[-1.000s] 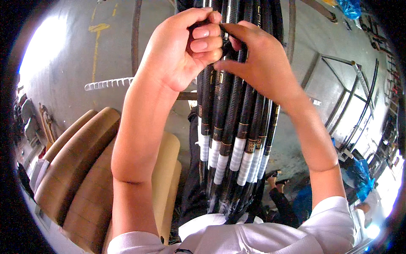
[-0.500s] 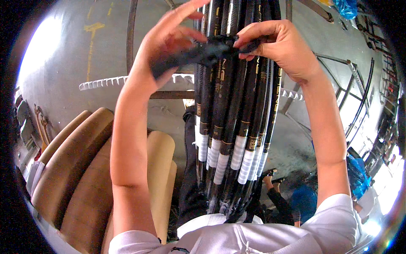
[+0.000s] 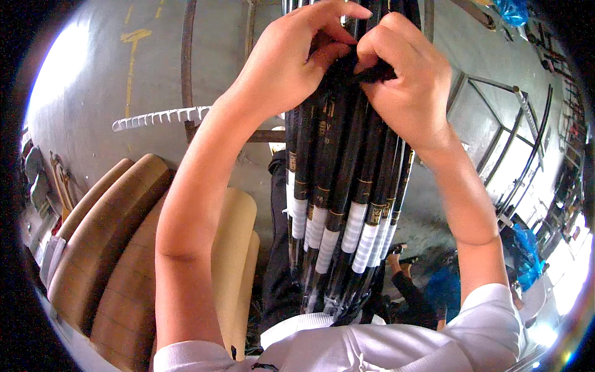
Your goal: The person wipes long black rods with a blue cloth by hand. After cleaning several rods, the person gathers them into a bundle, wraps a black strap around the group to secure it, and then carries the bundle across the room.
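A bundle of long black poles (image 3: 339, 164) with gold markings and white bands stands upright in front of me. Across its upper part runs a soft black strip (image 3: 379, 73). My right hand (image 3: 409, 77) is closed in a fist-like pinch on this strip, at the right front of the bundle. Just to its left, my left hand (image 3: 294, 59) bends over the poles; its thumb and fingers come together at the strip, while the forefinger reaches toward the right hand. Where the strip passes between the hands, fingers and dark poles partly hide it.
Large curved brown boards or rolls (image 3: 118, 248) stand at the lower left. Metal frames (image 3: 489, 124) stand on the grey floor at the right, and a white toothed strip (image 3: 161, 116) lies behind the bundle. Blue plastic (image 3: 525, 257) and another person's legs (image 3: 403, 276) show at the right.
Both hands have come closer together over the front of the bundle. The stretch of black strip that hung from my left hand is now gathered between them.
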A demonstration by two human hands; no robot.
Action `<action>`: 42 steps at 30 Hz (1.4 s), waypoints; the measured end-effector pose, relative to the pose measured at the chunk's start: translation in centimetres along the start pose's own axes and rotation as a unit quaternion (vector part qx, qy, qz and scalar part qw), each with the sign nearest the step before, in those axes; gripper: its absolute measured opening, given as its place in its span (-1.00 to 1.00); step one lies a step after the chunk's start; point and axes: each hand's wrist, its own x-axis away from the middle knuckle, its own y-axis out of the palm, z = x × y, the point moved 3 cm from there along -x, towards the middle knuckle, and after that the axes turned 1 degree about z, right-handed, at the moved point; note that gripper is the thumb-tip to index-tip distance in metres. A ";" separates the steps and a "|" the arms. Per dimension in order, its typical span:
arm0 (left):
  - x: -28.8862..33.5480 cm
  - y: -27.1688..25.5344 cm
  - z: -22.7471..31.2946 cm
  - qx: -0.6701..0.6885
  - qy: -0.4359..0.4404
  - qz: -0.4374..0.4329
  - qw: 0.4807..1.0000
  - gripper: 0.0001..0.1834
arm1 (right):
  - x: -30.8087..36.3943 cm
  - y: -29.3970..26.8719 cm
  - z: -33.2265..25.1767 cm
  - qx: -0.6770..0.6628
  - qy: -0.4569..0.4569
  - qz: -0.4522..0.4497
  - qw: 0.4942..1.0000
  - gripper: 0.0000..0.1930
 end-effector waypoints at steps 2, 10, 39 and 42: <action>0.1 -0.3 -0.7 -0.115 0.085 0.005 0.990 -0.61 | -0.3 0.2 -0.2 0.044 -0.104 0.031 0.993 -0.72; -4.0 -2.6 -1.2 0.082 -0.169 -0.261 0.947 -0.71 | -0.2 0.3 2.6 0.047 -0.313 0.029 0.948 -0.82; 39.4 8.0 5.4 0.212 -0.464 0.124 0.851 -0.11 | 14.9 -0.9 -1.9 -0.115 0.370 0.012 0.922 -0.28; 43.1 10.2 6.4 0.242 -0.480 0.134 0.833 -0.20 | 13.5 0.4 -4.3 -0.029 0.359 0.031 0.932 -0.26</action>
